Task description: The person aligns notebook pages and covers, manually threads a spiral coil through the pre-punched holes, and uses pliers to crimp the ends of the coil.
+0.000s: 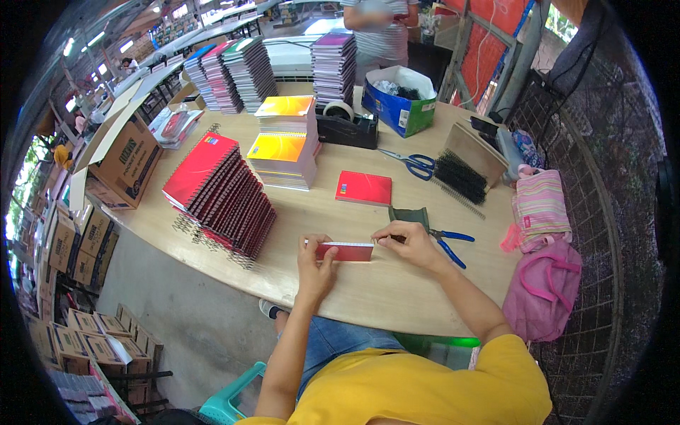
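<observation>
Red notebook (344, 251) | lying on the tabletop (397, 290) at 6 o'clock, we are gripping it: left hand (315, 265) pinching its left end, right hand (409, 241) closed on its right end | done, we are judging: red spiral-bound row (221, 193) at 9 o'clock | left: loose black coils (460, 176) at 2 o'clock

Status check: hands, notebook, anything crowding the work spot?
Left hand and right hand grip the ends of a red notebook held edge-up on the table. Blue pliers lie right beside the right hand. Leaning red stack left, apart.
</observation>
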A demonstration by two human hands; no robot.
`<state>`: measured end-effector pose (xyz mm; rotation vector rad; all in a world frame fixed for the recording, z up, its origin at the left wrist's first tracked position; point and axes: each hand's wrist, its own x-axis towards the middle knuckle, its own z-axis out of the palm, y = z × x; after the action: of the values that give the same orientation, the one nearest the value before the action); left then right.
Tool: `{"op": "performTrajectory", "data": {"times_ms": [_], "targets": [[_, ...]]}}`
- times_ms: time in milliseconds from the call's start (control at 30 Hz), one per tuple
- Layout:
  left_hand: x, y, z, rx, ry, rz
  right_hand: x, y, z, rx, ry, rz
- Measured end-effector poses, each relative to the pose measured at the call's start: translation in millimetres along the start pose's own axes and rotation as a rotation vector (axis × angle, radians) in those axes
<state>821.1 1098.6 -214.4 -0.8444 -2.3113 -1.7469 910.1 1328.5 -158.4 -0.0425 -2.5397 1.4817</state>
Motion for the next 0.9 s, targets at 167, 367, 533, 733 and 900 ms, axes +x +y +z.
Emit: {"op": "performTrajectory", "data": {"times_ms": [167,367,533,733,900], "targets": [[-0.3,1.8,0.3,-0.004,0.004,-0.025,-0.4,0.8,0.7,0.066,-0.033,-0.042],[-3.2,4.9,4.7,0.027,0.052,-0.009,-1.9,6.4,1.9,-0.031,-0.09,-0.148],[-4.8,-3.5,3.7,0.071,0.035,0.026,-1.7,6.7,3.4,-0.193,-0.091,-0.21],[-8.3,10.7,7.4,0.019,0.005,-0.068,-14.4,-4.4,10.8,-0.36,-0.042,-0.228],[-12.3,3.3,2.5,0.024,0.023,-0.004,-11.9,-23.4,15.7,-0.413,-0.049,-0.188]]}}
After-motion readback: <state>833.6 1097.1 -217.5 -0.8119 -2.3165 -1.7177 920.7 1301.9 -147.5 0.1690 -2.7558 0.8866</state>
